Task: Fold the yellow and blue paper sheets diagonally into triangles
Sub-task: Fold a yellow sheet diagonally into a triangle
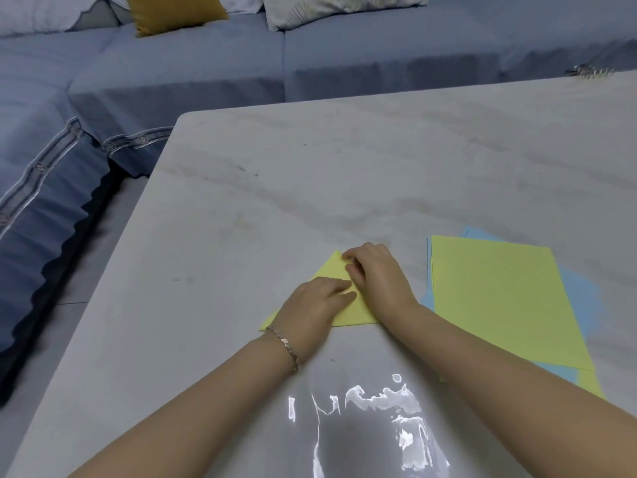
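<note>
In the head view, the person is working on a yellow triangle (356, 313) that is lying flat on the counter (310, 167). The left hand (312, 307) is covering the triangle's near-left part. Its fingers (339, 288) are stretching out fairly flat and pressing down, most likely to pin the doubled layers so they do not slide apart.

The right hand (379, 276) is reaching in from the other side. Its fingers (348, 256) are bending at the knuckles, with the tips bearing on the triangle's far point, just beyond the left fingertips (whether they are pinching that corner or only pressing it cannot be told). By the look of it, the corners are being held matched there while the crease is being set.

To the right of the right fingers, apart from them, loose paper is lying in a stack. A yellow sheet (499, 298) is on top, and a blue sheet (582, 294) is showing at its edges. The stack is probably sitting there as an easy reach for that hand. The blue paper appears not yet folded.
</note>
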Tool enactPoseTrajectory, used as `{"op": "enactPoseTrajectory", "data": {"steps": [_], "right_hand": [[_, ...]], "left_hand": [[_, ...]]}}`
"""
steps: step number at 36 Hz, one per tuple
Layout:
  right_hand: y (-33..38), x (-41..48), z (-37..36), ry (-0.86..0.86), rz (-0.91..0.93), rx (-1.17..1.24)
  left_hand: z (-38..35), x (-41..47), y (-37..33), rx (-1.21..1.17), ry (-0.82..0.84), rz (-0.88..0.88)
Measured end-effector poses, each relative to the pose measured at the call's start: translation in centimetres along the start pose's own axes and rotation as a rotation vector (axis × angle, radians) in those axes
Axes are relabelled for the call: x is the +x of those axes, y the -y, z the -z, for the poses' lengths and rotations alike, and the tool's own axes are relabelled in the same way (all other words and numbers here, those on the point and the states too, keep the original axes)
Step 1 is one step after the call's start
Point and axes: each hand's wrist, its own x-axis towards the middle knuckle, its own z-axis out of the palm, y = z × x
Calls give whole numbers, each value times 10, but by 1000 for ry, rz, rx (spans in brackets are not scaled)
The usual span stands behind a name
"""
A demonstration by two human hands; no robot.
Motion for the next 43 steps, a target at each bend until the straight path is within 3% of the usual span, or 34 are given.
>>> {"op": "enactPoseTrajectory", "data": {"steps": [10, 14, 25, 30, 33, 35, 37, 39, 43], "right_hand": [[0, -1, -1, -20, 10, -14], [1, -1, 0, -18, 7, -20], [3, -3, 2, -27, -8, -13], [3, -4, 1, -38, -9, -26], [2, -4, 0, -46, -1, -40], [2, -4, -1, -52, -1, -46], [2, -3, 0, -48, -1, -47], [2, -4, 0, -33, -3, -55], [3, -5, 1, -62, 25, -73]], "left_hand": [[-20, -45, 11, 167, -245, -173], [-15, -59, 16, 257, -247, -165], [-3, -107, 23, 384, -285, 150], [10, -111, 9, 429, -191, 435], [19, -98, 2, 320, -293, 517], [21, -80, -4, 188, -368, 455], [20, -56, -13, 49, -285, 391], [14, -38, -19, -49, -97, 431], [-10, -29, -16, 75, 113, 498]]}}
